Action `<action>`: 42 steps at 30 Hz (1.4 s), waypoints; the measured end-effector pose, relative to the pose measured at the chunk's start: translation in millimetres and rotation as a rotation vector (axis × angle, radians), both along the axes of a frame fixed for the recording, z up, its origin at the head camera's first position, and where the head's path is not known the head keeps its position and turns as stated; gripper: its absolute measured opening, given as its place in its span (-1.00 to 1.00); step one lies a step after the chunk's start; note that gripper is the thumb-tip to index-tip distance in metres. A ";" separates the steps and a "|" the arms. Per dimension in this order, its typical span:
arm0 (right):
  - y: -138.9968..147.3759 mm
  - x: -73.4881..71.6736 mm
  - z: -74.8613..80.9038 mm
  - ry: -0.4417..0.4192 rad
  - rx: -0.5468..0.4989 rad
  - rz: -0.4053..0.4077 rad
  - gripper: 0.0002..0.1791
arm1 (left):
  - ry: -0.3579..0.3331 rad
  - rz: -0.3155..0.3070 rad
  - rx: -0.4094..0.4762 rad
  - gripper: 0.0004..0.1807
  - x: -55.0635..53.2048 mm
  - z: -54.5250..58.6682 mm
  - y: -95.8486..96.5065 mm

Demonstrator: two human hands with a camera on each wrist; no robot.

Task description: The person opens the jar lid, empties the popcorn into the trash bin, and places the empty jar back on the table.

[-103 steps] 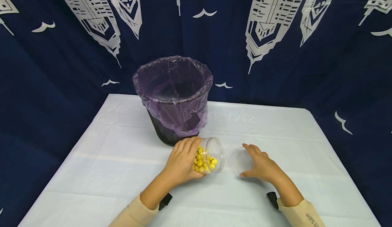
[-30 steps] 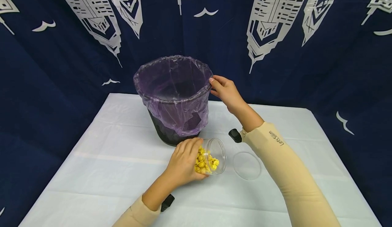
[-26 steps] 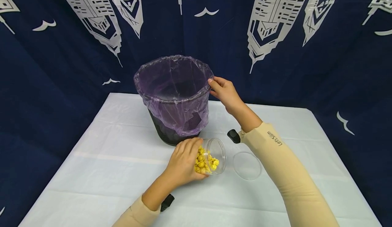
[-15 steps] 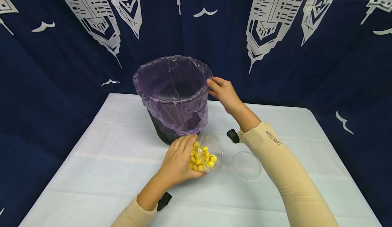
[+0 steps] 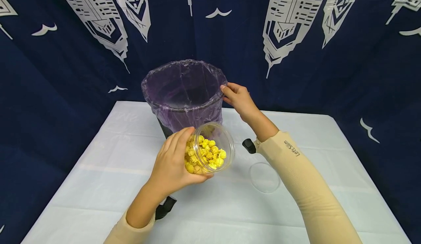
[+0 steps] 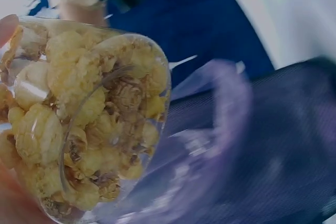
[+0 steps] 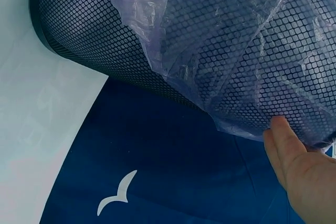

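My left hand (image 5: 169, 165) grips a clear plastic jar (image 5: 228, 145) round its side, lidless and tilted with the mouth toward the right. Yellow popcorn (image 5: 207, 156) fills the lower part of it; up close in the left wrist view the popcorn (image 6: 79, 103) shows through the wall. The jar is raised in front of a black mesh wastebasket (image 5: 163, 128) lined with a purple plastic bag (image 5: 184, 116). At the wastebasket's right rim, my right hand (image 5: 241, 99) pinches the edge between thumb and fingers. In the right wrist view its fingers (image 7: 283, 135) lie along the bag-covered mesh.
A clear round lid (image 5: 264, 178) lies flat on the white-covered table (image 5: 98, 185), right of the jar and beside the right forearm. Behind the table hangs a dark blue curtain (image 5: 243, 53) with white building and bird prints.
The right hand has left the lid on the table and moved up to the wastebasket rim. My left hand has lifted the jar up and leftward, its popcorn shifting toward the mouth.
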State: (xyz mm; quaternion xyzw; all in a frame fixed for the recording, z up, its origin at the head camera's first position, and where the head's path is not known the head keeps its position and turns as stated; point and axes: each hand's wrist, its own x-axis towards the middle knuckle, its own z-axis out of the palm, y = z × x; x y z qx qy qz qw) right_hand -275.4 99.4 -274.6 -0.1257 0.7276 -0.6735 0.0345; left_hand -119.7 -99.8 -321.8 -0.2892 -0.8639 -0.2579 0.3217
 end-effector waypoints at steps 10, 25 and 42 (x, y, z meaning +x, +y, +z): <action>-0.8 -2.0 -1.1 0.012 0.021 -0.015 -0.41 | 0.153 0.022 0.062 0.14 8.2 58.7 -13.7; -0.7 -1.8 -1.3 0.022 -0.019 -0.001 -0.44 | 0.268 0.237 -0.055 0.10 -46.0 109.9 -25.0; -1.6 -3.1 -3.5 0.043 -0.025 0.010 -0.44 | 0.143 0.321 -0.411 0.10 -92.4 120.9 -24.2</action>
